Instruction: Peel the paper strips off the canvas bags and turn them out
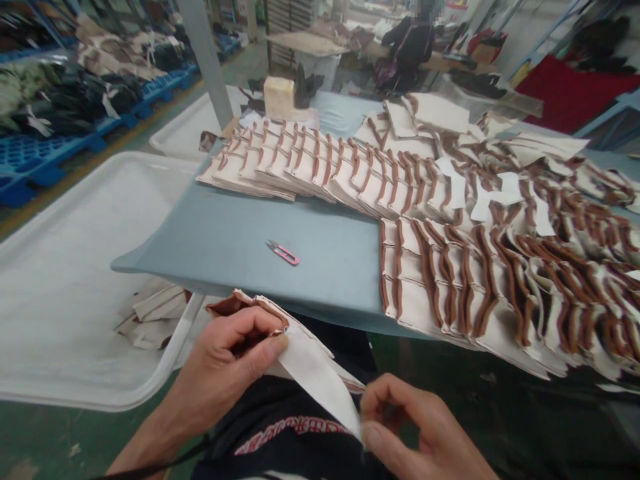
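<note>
In front of my lap, my left hand (235, 360) pinches a cream fabric piece with brown lining (295, 317) between thumb and bent fingers. A smooth white strip (320, 383) runs from under that thumb down to the right. Its lower end meets the fingertips of my right hand (410, 423), which are closed in a pinch and slightly blurred. Pink-handled thread snips (283, 253) lie on the blue-covered table (225, 233), beyond my left hand.
Rows of cream pieces with brown edges (320, 160) stand along the table, with more stacked at right (445, 280). A white tub (65, 280) on the left holds some pieces (155, 310). A metal post (205, 60) rises behind; another person (410, 47) is farther back.
</note>
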### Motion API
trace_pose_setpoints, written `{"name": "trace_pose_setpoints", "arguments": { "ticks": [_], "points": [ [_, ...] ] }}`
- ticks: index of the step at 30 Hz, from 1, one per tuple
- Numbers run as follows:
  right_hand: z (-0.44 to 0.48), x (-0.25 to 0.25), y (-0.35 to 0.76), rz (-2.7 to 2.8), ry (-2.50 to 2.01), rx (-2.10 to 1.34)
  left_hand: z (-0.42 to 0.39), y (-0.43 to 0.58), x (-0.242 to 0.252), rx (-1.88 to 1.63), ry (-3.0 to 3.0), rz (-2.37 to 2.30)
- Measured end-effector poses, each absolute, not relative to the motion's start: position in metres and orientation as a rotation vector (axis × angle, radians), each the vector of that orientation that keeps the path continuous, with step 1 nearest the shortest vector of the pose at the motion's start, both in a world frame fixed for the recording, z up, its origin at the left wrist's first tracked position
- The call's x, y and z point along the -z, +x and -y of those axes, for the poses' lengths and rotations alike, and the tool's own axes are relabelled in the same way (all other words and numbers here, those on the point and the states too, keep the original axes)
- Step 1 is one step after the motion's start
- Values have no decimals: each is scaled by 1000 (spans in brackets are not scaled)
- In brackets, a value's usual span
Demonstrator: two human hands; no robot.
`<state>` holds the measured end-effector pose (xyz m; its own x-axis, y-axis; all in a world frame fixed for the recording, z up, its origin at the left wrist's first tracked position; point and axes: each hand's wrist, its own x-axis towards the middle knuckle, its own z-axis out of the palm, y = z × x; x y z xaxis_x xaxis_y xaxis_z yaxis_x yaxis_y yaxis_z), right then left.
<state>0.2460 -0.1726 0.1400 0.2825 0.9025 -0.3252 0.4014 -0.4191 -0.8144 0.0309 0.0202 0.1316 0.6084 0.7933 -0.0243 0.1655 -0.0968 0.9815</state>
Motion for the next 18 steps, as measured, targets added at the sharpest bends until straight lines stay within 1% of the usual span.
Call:
{"name": "trace_pose_setpoints", "arguments": {
  "ticks": [3,6,9,12,15,18],
  "points": [
    [165,-152,256,1269,-1919,-841,-24,29,-138,-569,1710,-734],
    [136,-156,252,1383,-1678,-636,-24,30,-144,-512,1802,-639],
    [96,-151,245,1548,-1261,-621,-24,32,-155,-450,1858,-553],
    [64,-143,243,1681,-1009,-686,-24,31,-167,-402,1900,-538],
    [52,-143,243,1748,-916,-701,-26,25,-174,-390,1894,-509],
    [54,-147,245,1782,-942,-620,-28,18,-171,-372,1860,-477]
  ]
}}
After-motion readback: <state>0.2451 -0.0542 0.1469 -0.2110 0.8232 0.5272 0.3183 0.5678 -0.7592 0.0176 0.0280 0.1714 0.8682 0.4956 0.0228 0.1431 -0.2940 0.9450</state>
